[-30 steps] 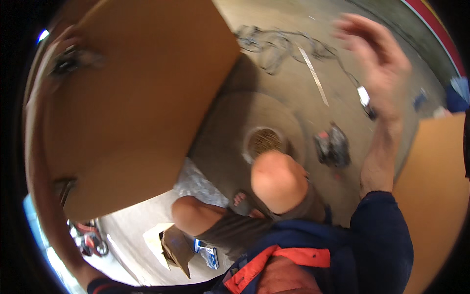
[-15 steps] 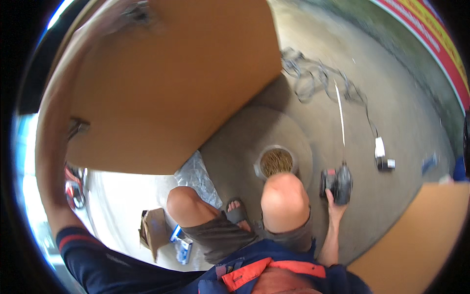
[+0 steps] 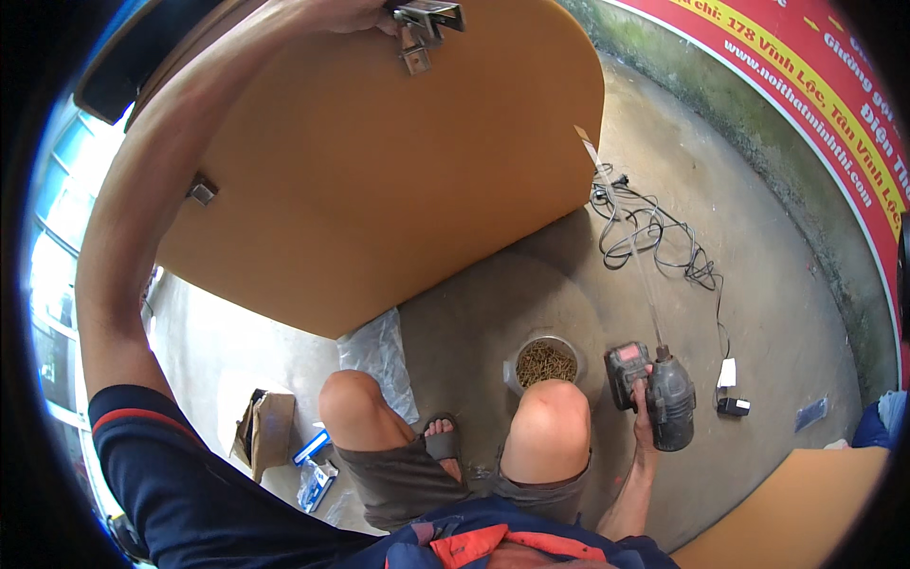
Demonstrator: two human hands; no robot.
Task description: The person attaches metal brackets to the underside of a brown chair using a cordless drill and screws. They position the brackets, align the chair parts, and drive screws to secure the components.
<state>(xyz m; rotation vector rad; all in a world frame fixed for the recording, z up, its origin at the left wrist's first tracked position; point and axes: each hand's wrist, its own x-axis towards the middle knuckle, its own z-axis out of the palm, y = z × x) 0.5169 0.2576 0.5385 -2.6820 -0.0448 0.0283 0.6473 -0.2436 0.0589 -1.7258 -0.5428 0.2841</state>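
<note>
At the upper edge of the view, my left hand (image 3: 365,15) pinches a metal bracket (image 3: 417,43) against or just in front of a large tan panel (image 3: 398,171). Most of its fingers are hidden. Another small metal bracket (image 3: 201,189) sits on the panel beside my left forearm. Low on the right, my right hand (image 3: 645,412) is wrapped round the handle of a dark cordless drill (image 3: 674,403). A long thin bit (image 3: 630,228) extends from the drill, its tip overlapping the panel's right edge in view.
A tub of screws (image 3: 546,363) stands on the floor by my right knee. Black cables (image 3: 645,228) lie tangled beyond it. Clear plastic (image 3: 379,365) and an open cardboard box (image 3: 269,427) lie to the left. Another tan panel (image 3: 796,512) is at the lower right.
My view has shifted. My left hand and its bracket have moved right across the panel, away from the smaller bracket. The drill stays in my right hand, its bit now tilted further left.
</note>
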